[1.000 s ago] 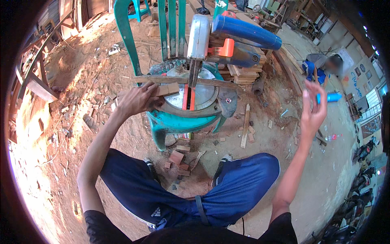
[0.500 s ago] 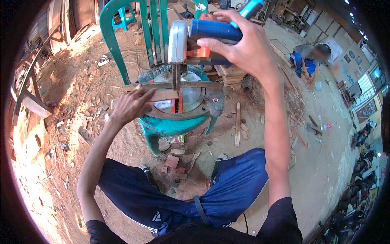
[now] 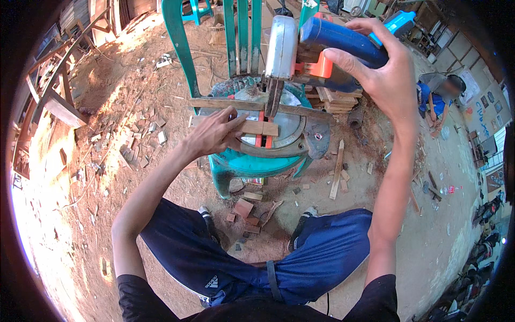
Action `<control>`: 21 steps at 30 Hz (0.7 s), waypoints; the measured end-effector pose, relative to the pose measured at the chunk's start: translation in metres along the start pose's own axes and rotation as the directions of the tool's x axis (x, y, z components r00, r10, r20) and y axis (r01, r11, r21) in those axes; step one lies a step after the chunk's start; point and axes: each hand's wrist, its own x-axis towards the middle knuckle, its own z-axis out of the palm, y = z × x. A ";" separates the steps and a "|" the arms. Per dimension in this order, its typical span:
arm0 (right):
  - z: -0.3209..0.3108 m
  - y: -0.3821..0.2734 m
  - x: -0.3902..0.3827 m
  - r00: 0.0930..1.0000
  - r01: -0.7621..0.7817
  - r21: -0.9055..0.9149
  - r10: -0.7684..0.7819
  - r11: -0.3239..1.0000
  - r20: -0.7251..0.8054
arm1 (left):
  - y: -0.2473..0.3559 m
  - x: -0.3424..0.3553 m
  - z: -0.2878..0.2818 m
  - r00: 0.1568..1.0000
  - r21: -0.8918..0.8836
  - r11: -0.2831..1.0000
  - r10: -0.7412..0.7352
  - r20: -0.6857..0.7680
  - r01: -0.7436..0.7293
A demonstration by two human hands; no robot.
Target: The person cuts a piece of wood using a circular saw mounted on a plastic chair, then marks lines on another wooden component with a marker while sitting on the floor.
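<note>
A miter saw with a blue motor body and a silver blade guard rests on a green plastic chair. My right hand is closed around the saw's handle, with its thumb by the orange part. Its blade hangs above the saw table. A flat wooden strip lies across the orange slot in front of the wooden fence, its right end past the slot. A thin line crosses the strip over the slot. My left hand grips the strip left of the blade, fingertips near the fence.
Wood offcuts lie between my feet, with several more scattered at the left. A pointed stake and stacked boards lie right of the chair. Another person crouches at the far right. A wooden frame stands at the left.
My left hand and the wooden strip have slid right over the saw table, bringing the strip's end past the slot. The whole scene has shifted right in view. My right hand stays on the handle.
</note>
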 end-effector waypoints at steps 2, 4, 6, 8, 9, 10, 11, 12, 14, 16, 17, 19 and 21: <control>0.001 0.000 -0.001 1.000 -0.004 -0.035 0.004 0.999 0.001 | 0.001 0.003 0.000 0.990 0.052 0.994 0.101 -0.096 -0.096; 0.002 -0.004 -0.001 0.999 -0.032 -0.074 0.032 0.997 -0.005 | -0.004 0.011 0.001 0.987 -0.005 0.998 0.060 -0.146 -0.062; 0.003 -0.012 0.001 0.995 -0.052 -0.214 0.068 0.975 0.066 | -0.014 0.014 -0.001 0.981 -0.057 0.998 0.011 -0.194 -0.022; -0.005 -0.022 0.008 0.986 -0.156 -0.166 0.162 0.974 0.025 | -0.013 0.022 0.000 0.985 -0.073 0.994 0.065 -0.160 -0.077; -0.007 -0.029 0.011 0.967 -0.256 -0.104 0.255 0.961 -0.020 | -0.009 0.023 0.002 0.975 -0.103 0.992 0.049 -0.215 -0.073; -0.002 -0.036 0.010 0.965 -0.262 -0.096 0.263 0.960 -0.004 | -0.008 0.019 0.003 0.978 -0.113 0.992 0.034 -0.205 -0.058; 0.005 -0.045 0.008 0.973 -0.232 -0.253 0.227 0.939 -0.047 | -0.011 0.016 0.004 0.972 -0.098 0.993 0.045 -0.231 -0.070; 0.007 -0.047 0.009 0.979 -0.205 -0.313 0.200 0.927 -0.046 | -0.015 0.012 0.006 0.965 -0.082 0.993 0.057 -0.256 -0.080; 0.007 -0.053 0.013 0.989 -0.148 -0.446 0.142 0.882 -0.047 | -0.022 0.011 0.012 0.974 -0.150 0.988 0.003 -0.228 -0.038; 0.004 -0.054 0.020 0.977 -0.161 -0.446 0.208 0.880 0.057 | -0.024 0.011 0.016 0.968 -0.268 0.963 -0.056 -0.245 -0.012; 0.002 -0.050 0.024 0.970 -0.156 -0.436 0.221 0.887 0.102 | -0.025 0.011 0.018 0.960 -0.262 0.965 -0.062 -0.272 -0.012; 0.000 -0.044 0.028 0.964 -0.125 -0.316 0.190 0.940 0.185 | -0.025 0.010 0.020 0.951 -0.254 0.967 -0.073 -0.300 -0.006; -0.011 0.007 0.040 0.984 -0.118 -0.039 0.122 0.992 0.133 | -0.019 0.017 0.020 0.934 -0.258 0.966 -0.065 -0.351 -0.030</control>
